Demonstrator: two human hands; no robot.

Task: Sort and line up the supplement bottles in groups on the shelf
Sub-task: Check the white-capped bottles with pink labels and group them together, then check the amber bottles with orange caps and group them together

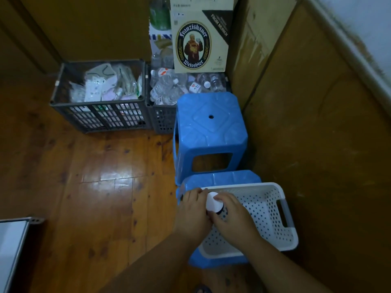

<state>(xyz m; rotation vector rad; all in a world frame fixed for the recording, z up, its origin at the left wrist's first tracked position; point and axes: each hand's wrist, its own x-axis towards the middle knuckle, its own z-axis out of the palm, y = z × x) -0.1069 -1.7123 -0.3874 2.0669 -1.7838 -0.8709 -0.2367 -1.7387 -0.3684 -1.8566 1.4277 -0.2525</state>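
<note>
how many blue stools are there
2. One blue stool stands by the wooden wall, in front of the grey crates. The second stool is nearer the person, mostly hidden under the white basket resting on it. None other shows.

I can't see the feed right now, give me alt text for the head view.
Both hands, left hand and right hand, hold a white-capped dark bottle over a white perforated plastic basket resting on a blue plastic stool. A second blue plastic stool stands behind it on the wooden floor, with two grey crates beyond.
</note>
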